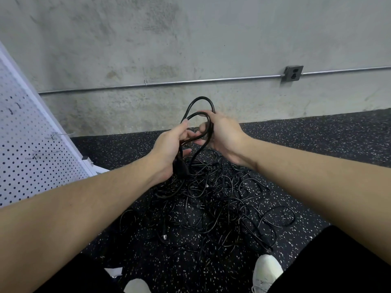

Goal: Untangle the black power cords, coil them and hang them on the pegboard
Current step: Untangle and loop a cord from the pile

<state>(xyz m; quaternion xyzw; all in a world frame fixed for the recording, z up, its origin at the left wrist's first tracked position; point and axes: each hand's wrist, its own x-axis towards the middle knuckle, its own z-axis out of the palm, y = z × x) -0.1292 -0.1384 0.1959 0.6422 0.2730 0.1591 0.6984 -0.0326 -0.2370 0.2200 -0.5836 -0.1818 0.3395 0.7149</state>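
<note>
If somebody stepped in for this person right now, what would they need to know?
Left hand: grips the cord and its plug.
Right hand: holds the cord loops being coiled.
Things: the tangled pile of black cords lies on the floor below; the pegboard stands to the left, its hooks bare.
Done: one cord partly coiled.
Left: finish this coil, hang it, then untangle the rest.

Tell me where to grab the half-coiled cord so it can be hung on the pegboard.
Grip the top of the half-coiled cord, where its loops arch above both hands, coming from above. The loops bunch there, while the plug end hangs below the left hand.
</note>
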